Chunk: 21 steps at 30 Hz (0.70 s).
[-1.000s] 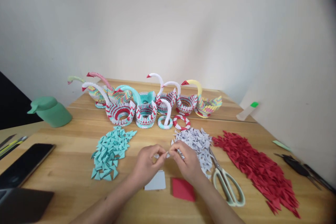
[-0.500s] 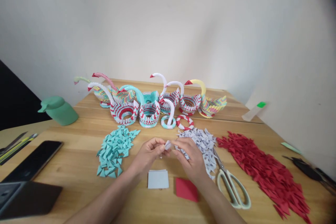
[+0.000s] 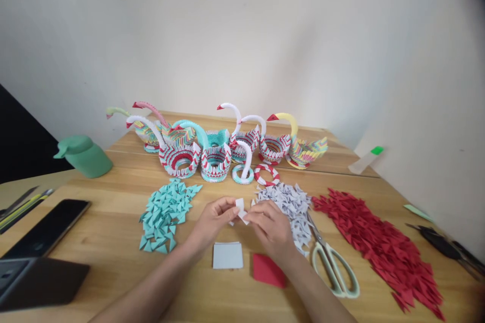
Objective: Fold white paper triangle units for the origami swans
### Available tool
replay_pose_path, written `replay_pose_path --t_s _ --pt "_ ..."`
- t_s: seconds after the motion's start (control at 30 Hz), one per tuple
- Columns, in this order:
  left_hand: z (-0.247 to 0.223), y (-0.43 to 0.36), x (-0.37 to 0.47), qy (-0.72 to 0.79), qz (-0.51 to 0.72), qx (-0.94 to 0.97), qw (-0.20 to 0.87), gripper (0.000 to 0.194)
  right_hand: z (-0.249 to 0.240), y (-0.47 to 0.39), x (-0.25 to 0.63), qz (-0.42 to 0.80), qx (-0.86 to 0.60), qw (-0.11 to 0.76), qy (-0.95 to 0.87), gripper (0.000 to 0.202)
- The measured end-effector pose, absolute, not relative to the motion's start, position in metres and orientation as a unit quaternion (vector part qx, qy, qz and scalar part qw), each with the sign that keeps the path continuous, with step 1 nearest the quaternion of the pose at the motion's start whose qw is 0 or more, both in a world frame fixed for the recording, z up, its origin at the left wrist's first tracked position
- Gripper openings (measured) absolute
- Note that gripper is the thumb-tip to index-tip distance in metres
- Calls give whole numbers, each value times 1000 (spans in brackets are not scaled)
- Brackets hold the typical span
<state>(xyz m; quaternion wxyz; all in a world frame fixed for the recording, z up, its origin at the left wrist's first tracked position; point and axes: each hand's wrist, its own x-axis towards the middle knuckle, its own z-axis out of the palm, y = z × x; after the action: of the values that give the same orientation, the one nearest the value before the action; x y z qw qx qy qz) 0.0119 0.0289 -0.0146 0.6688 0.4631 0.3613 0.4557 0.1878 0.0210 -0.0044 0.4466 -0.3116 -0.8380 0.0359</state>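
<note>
Between my two hands is a small folded white paper piece (image 3: 241,208), raised over the table. My left hand (image 3: 217,218) pinches its left side, and my right hand (image 3: 271,224) grips its lower right corner. Below the hands lie a stack of white paper rectangles (image 3: 228,256) and a stack of red paper (image 3: 268,270), partly beside my right wrist. A pile of folded white pieces (image 3: 290,202) is just behind my right hand. Teal folded pieces (image 3: 166,214) are heaped to the left.
Several paper swans (image 3: 214,161) and a red-white ring (image 3: 267,175) stand at the back. Scissors (image 3: 333,267) and a red pile (image 3: 379,242) lie right. A phone (image 3: 49,227), a dark device (image 3: 41,282) and a green jug (image 3: 85,156) are left.
The white paper has changed from a compact shape to a longer, angled one with its upper end standing up. My right fingers have shifted slightly along it. The view has moved slightly.
</note>
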Motion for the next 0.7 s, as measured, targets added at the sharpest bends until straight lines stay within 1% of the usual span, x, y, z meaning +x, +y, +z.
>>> replay_pose_path --t_s 0.17,0.27,0.37,0.53,0.63,0.7 --pt "-11 30 11 420 413 532 608 35 -3 21 190 22 -320 441 -838 25" --pt "-12 30 12 433 412 540 592 33 -4 23 191 33 -331 435 -837 26" --pt "-12 29 11 441 418 545 578 31 -5 24 190 59 -340 436 -831 22" --pt "-11 26 11 462 425 573 526 28 -3 24 189 126 -361 455 -805 11" --pt "-8 23 12 461 433 599 491 27 -2 21 188 205 -399 457 -768 6" --pt "-5 22 12 455 435 610 482 27 -3 20 186 269 -435 447 -734 7"
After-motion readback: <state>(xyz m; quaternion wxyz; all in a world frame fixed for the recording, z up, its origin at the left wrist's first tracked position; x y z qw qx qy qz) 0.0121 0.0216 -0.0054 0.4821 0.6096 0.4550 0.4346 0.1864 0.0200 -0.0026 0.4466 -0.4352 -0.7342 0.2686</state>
